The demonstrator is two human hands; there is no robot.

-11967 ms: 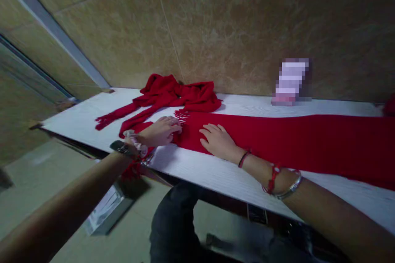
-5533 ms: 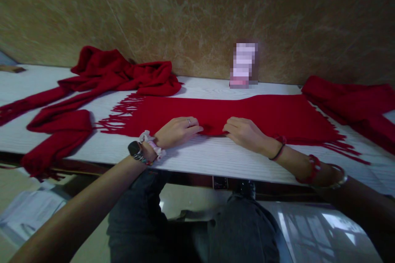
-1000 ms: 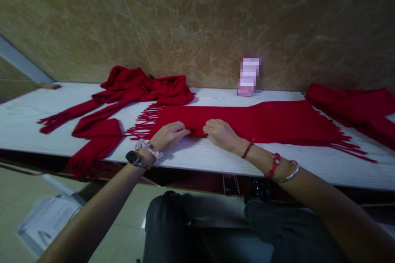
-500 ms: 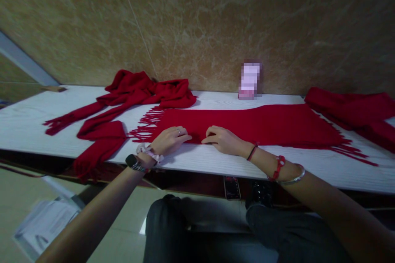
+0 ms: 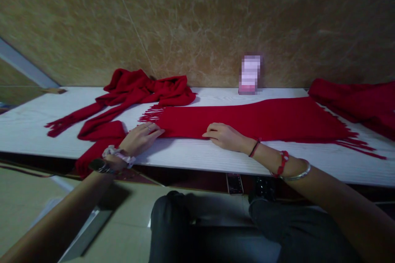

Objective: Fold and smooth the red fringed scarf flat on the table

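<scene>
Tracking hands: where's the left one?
In the head view, the left hand is left of centre, at the near-left corner of the flat red scarf, by its fringe.

Marbled wall point(image 5: 197, 20), a pixelated pink-and-white object point(image 5: 250, 73) before it, a pale box point(image 5: 90, 230) on the tiled floor point(image 5: 132, 238).

An indoor room, though whether home, shop or workroom cannot be told: a wall point(image 5: 197, 20) of brown marbled tiles, a pale smooth floor point(image 5: 129, 230), and a long white tabletop point(image 5: 185, 154) against the wall, red scarves point(image 5: 256, 123) lying on it
</scene>
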